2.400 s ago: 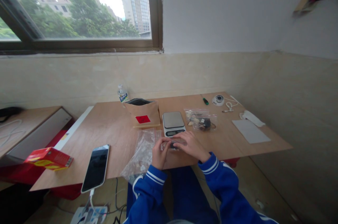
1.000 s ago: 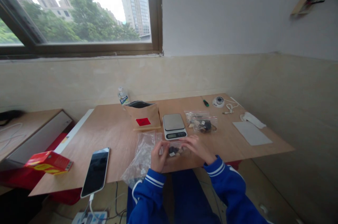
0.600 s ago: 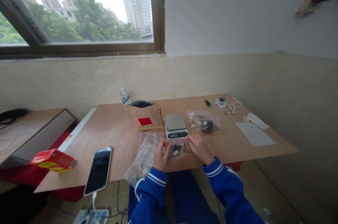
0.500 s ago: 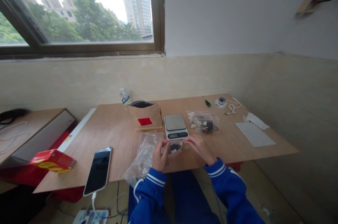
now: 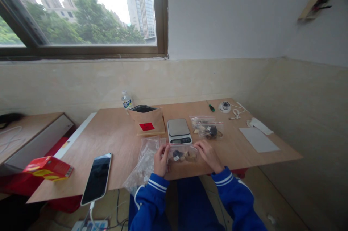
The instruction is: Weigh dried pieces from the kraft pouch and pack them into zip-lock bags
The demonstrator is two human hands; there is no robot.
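Between my two hands a clear zip bag point(image 5: 182, 155) is stretched along its top edge, with dark and tan pieces and a small white label inside. My left hand point(image 5: 162, 159) pinches its upper left corner. At the upper right corner, my right hand point(image 5: 208, 155) pinches the same edge. Just beyond the bag stands a white digital kitchen scale point(image 5: 179, 131) with a bare metal plate. Two more filled zip bags point(image 5: 210, 129) lie right of the scale. Left of my left hand are loose clear plastic bags point(image 5: 145, 162).
An open brown paper pouch point(image 5: 148, 119) with a red label stands left of the scale, a bottle point(image 5: 126, 100) behind it. A phone point(image 5: 97, 179) and red box point(image 5: 49, 168) lie left. White paper point(image 5: 259, 139), a dome camera point(image 5: 224, 106) and a green-handled tool point(image 5: 211, 107) are right.
The zip bag is now spread wider and flatter between my hands, showing more of the tan pieces. My right hand has shifted slightly outward from my left. The view has moved a little.
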